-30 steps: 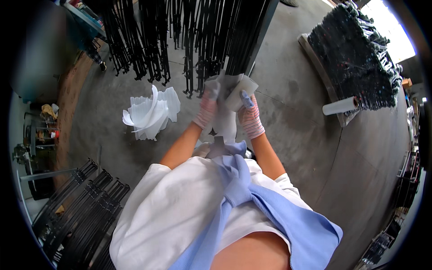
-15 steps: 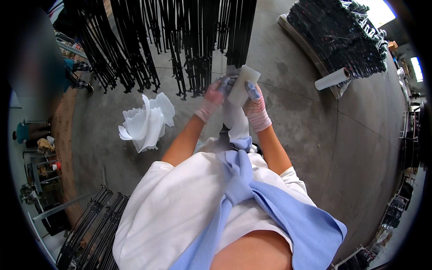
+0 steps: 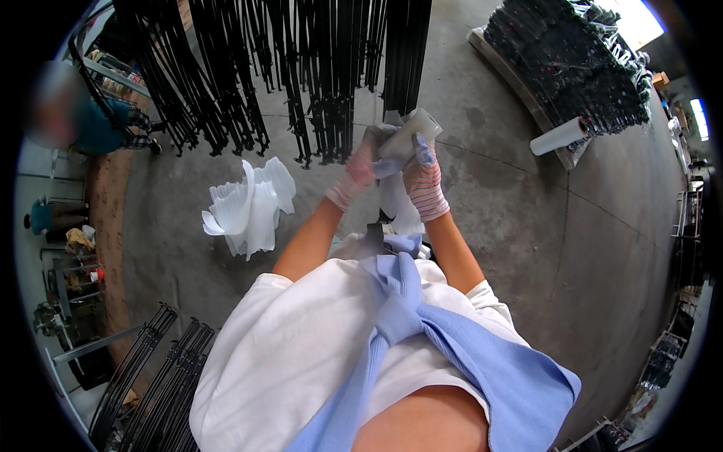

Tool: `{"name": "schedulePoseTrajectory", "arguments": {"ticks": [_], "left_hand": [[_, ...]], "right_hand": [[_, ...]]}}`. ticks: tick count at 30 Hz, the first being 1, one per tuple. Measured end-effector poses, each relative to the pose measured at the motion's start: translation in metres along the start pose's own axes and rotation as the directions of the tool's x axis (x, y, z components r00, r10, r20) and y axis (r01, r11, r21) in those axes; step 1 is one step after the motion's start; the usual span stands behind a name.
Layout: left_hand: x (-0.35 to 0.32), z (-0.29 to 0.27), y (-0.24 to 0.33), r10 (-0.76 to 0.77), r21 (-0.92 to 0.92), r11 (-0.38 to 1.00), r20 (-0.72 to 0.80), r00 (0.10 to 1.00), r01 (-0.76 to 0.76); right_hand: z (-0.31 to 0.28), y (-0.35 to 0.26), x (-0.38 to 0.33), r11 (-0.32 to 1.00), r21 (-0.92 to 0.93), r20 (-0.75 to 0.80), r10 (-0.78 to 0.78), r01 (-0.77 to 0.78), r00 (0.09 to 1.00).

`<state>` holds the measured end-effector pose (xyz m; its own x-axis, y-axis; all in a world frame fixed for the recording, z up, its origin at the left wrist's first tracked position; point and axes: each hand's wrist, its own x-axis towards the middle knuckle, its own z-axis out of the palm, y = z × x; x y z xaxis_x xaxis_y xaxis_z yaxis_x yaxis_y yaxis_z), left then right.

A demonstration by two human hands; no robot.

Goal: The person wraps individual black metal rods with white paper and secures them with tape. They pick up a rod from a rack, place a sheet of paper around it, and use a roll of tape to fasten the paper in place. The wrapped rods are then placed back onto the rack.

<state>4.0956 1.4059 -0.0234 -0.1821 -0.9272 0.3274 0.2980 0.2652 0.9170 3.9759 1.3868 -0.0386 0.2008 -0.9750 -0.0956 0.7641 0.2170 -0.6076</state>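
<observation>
A translucent roll of wrapping film (image 3: pixel 409 140) is tilted across the near end of a bundle of black rods (image 3: pixel 407 64). My right hand (image 3: pixel 426 179), in a striped glove with bluish fingertips, grips the roll from its right side. My left hand (image 3: pixel 364 167), gloved and slightly blurred, is closed about the roll's left end, with fingers above and below it. The roll partly hides what the left fingers touch. Below the hands hangs a white foam sheet (image 3: pixel 397 202), in front of my waist.
Many black rods (image 3: pixel 324 90) hang ahead. Crumpled white foam sheets (image 3: pixel 252 203) lie on the floor at left. At far right, a wrapped stack of black rods (image 3: pixel 565 64) has a white film roll (image 3: pixel 559 136) beside it. A person (image 3: pixel 102 124) stands at far left; more rods (image 3: pixel 162 377) are lower left.
The roll has turned and tilted, its right end now showing the core. My left fingers have shifted onto its left end. The person at far left has come into clearer view.
</observation>
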Motion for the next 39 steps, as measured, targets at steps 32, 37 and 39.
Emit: {"name": "schedulePoseTrajectory", "arguments": {"ticks": [32, 37, 39], "left_hand": [[0.017, -0.029, -0.019, -0.208, -0.062, 0.976, 0.040, 0.977, 0.210], [0.019, -0.027, -0.004, -0.088, 0.188, 0.981, 0.238, 0.967, 0.043], [0.021, -0.023, 0.003, -0.081, 0.102, 0.993, 0.288, 0.954, 0.054]], "right_hand": [[-0.012, -0.019, 0.012, 0.996, 0.037, 0.001, 0.080, -0.080, 0.997], [0.001, -0.026, 0.006, 0.992, -0.047, -0.056, 0.117, -0.119, 0.992], [0.003, -0.027, 0.006, 0.991, -0.095, -0.097, 0.090, -0.099, 0.991]]}}
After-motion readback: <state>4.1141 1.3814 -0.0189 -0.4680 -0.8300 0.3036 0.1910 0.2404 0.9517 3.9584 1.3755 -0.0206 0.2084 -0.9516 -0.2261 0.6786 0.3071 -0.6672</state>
